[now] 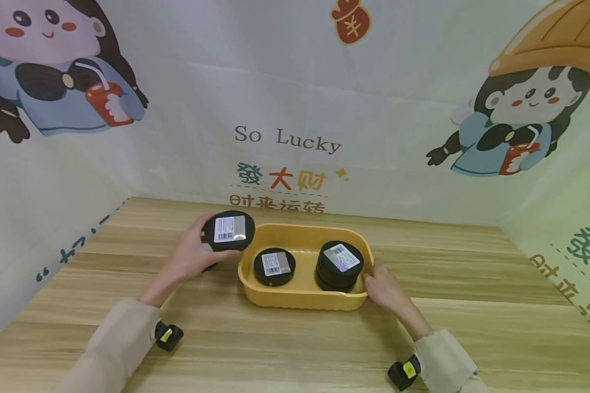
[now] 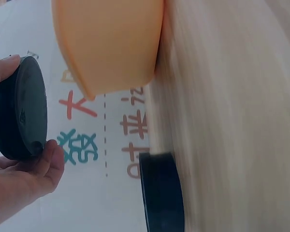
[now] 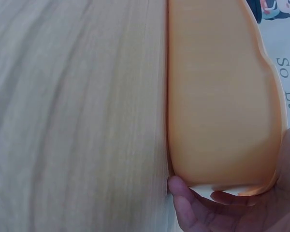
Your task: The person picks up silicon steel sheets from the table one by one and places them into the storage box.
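My left hand (image 1: 193,252) grips a round black case (image 1: 229,230) by its edge, raised beside the left end of a yellow tray (image 1: 302,300). A white and silver label covers part of its upper face. Below that hand, another black case (image 2: 163,195) stands on the table, mostly hidden in the head view. Inside the tray, one labelled black case (image 1: 274,267) lies at the left and a stack of black cases (image 1: 341,265) at the right. My right hand (image 1: 386,286) holds the tray's right end, thumb at the rim and fingers curled beneath it.
The tray rests on a wood-grain table (image 1: 275,349). Behind it hangs a white printed cloth (image 1: 295,98) with cartoon figures and lettering, which also closes off both sides. A small black camera sits on each wrist.
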`<state>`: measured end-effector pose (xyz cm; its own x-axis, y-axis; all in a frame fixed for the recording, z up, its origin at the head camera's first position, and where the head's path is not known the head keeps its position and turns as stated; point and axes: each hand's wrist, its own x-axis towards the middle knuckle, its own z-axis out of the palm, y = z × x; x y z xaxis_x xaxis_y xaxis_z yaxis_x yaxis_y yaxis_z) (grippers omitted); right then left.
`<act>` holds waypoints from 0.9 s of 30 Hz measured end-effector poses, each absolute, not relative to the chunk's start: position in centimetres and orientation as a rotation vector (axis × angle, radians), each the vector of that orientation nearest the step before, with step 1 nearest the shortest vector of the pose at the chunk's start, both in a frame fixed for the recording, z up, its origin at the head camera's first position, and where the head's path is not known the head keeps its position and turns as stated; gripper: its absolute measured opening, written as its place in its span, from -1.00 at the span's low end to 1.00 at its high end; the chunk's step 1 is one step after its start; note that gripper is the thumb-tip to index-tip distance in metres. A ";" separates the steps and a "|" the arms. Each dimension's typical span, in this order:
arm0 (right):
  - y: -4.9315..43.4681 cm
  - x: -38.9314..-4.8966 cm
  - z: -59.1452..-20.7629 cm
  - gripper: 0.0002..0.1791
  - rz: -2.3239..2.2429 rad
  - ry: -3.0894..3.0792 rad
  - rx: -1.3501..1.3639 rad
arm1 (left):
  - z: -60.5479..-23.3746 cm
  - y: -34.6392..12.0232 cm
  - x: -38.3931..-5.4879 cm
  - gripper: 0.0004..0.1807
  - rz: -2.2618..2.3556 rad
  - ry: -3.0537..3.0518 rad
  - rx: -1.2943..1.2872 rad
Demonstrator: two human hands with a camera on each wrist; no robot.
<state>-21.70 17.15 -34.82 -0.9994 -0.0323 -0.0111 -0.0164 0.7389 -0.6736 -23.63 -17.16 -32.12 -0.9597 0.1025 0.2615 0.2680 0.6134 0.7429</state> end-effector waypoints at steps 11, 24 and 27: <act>17.1 -21.6 -34.8 -0.79 -1.116 2.913 -0.035 | -32.8 -14.5 -24.6 -0.03 -1.230 -2.594 -0.475; 17.2 -21.7 -34.8 -0.79 -1.123 2.909 -0.029 | -33.6 -12.1 -25.4 -0.08 -1.123 -2.584 -0.585; 17.1 -21.7 -34.8 -0.78 -1.125 2.911 -0.026 | -33.7 -11.8 -25.4 -0.04 -1.073 -2.604 -0.604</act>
